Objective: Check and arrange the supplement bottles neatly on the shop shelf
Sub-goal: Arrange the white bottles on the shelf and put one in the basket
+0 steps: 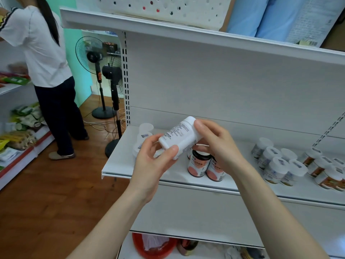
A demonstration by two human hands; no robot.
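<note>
A white supplement bottle (179, 136) with small printed text is tilted above the white shelf (119, 161), held between both hands. My left hand (149, 165) grips its bottom end with thumb and fingers. My right hand (216, 144) holds the capped end from the right. Behind my left hand stand white bottles (144, 130) at the shelf's left. Two dark bottles with pink labels (198, 165) stand under my right hand. Several white-capped jars (276, 165) cluster at the right of the shelf.
Another person in a white shirt (41, 53) stands at the left by a shelf of snack packets (22, 124). Two standing fans (104, 75) and cables are on the wooden floor. A red bowl (149, 247) lies on the lower shelf. Blue packages (270, 15) sit on top.
</note>
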